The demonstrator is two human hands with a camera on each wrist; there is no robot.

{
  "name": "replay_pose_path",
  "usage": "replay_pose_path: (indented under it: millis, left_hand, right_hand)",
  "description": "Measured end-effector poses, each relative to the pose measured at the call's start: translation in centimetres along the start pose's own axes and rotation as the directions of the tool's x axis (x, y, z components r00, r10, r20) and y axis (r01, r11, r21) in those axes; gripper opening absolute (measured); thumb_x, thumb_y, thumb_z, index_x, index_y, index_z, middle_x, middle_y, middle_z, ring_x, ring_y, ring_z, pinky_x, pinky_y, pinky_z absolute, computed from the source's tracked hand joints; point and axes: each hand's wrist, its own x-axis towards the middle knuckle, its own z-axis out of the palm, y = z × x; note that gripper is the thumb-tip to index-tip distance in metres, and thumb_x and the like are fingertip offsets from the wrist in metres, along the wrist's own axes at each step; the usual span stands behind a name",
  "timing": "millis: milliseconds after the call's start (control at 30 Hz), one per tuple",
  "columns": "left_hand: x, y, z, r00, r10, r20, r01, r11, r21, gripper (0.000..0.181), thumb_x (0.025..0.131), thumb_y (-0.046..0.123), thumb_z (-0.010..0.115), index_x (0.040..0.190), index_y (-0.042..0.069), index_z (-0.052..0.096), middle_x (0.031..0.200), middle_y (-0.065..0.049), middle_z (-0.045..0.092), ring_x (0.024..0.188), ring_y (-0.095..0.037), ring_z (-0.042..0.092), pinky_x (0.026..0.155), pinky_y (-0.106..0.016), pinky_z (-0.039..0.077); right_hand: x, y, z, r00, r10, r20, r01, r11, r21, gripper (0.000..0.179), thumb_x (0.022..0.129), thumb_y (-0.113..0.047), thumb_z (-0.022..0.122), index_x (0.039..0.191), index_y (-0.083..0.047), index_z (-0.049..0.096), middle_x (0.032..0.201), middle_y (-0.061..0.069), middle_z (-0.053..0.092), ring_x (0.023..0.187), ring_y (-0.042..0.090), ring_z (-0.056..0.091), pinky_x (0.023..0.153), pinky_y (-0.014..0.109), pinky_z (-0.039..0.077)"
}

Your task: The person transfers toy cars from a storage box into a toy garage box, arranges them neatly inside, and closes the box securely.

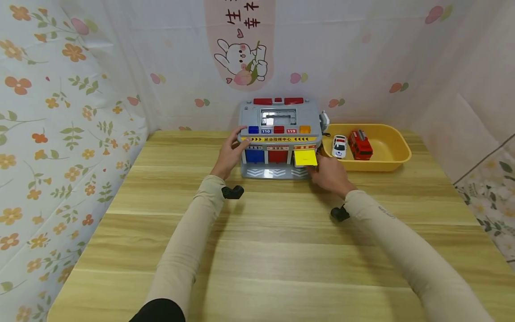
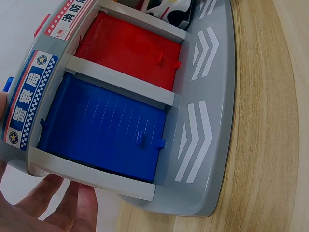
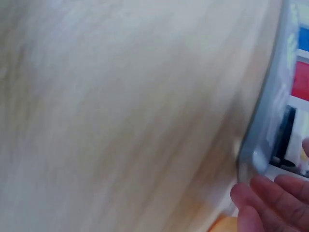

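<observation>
A grey toy emergency station (image 1: 251, 117) stands at the back of the table. My left hand (image 1: 231, 154) grips its left end, thumb at the front edge of the roof. In the left wrist view, fingers show beside the end wall near the lowered blue door (image 2: 104, 128); a red door (image 2: 130, 50) is down beside it. The yellow door (image 1: 306, 157) at the right is raised, and a white toy car (image 2: 175, 10) sits in that bay. My right hand (image 1: 331, 175) is at this bay, fingers (image 3: 270, 193) fairly straight by the base's front corner.
A yellow tray (image 1: 388, 166) stands right of the station, holding a white toy police car (image 1: 339, 146) and a red toy fire truck (image 1: 360, 145). The wooden table (image 1: 257, 259) reaches a patterned cloth backdrop (image 1: 173, 53) behind.
</observation>
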Motion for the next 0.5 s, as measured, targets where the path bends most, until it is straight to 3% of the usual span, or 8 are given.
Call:
replay_pose_path:
  millis: [267,500]
  left_hand:
    - [0.03,0.08,-0.13,1.0,-0.003,-0.01,0.003,1.0,0.002,0.046,0.102,0.032,0.058,0.146,0.034,0.047,0.152,-0.013,0.046,0.139,-0.037,0.048,0.115,-0.056,0.039]
    - [0.03,0.05,0.07,1.0,0.011,-0.002,-0.011,1.0,-0.01,0.047,0.102,0.031,0.059,0.147,0.032,0.047,0.149,-0.015,0.049,0.137,-0.037,0.05,0.114,-0.056,0.04]
  right_hand:
    - [-0.09,-0.17,-0.49,0.999,0.012,0.047,-0.013,1.0,0.018,0.038,0.093,-0.03,0.069,0.117,-0.002,0.061,0.078,0.012,0.063,0.065,0.023,0.055,0.053,0.03,0.042]
    - [-0.12,0.16,-0.43,0.999,0.003,0.038,-0.003,1.0,0.0,0.04,0.092,-0.031,0.071,0.118,-0.002,0.063,0.077,0.011,0.064,0.064,0.023,0.054,0.054,0.03,0.041]
